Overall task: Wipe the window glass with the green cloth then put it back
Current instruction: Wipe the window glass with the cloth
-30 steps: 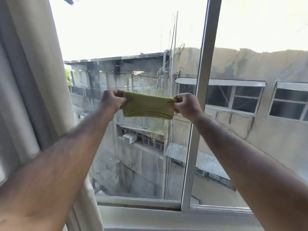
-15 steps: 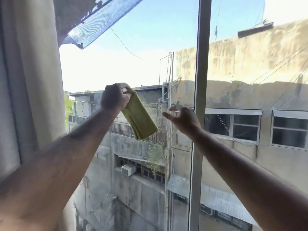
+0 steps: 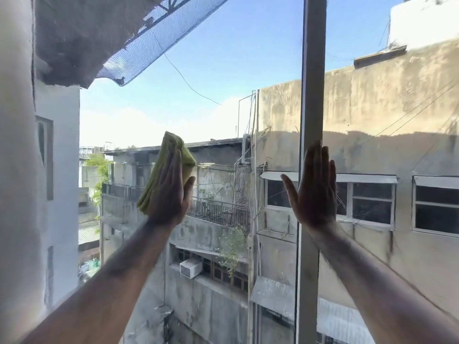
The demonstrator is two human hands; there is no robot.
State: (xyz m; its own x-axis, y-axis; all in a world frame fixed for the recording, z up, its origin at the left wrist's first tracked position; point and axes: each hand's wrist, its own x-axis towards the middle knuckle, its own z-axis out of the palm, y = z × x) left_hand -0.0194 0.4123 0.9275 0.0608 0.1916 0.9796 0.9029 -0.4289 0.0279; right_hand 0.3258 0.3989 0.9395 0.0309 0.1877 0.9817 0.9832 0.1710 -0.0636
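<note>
The folded green cloth is pressed flat against the left pane of the window glass under my left hand. That palm lies on the cloth with fingers straight, and the cloth sticks out above and to the left of it. My right hand is flat with fingers spread and holds nothing. It rests against the grey vertical window frame post and the glass beside it, at about the same height as the left hand.
A pale curtain or wall edge fills the left side. Through the glass I see concrete buildings, a dark net overhead and sky. A second pane lies right of the post.
Both hands held the cloth stretched between them. The right hand let go and went flat on the frame post; the left hand rose and pressed the cloth onto the glass. My view tilted upward.
</note>
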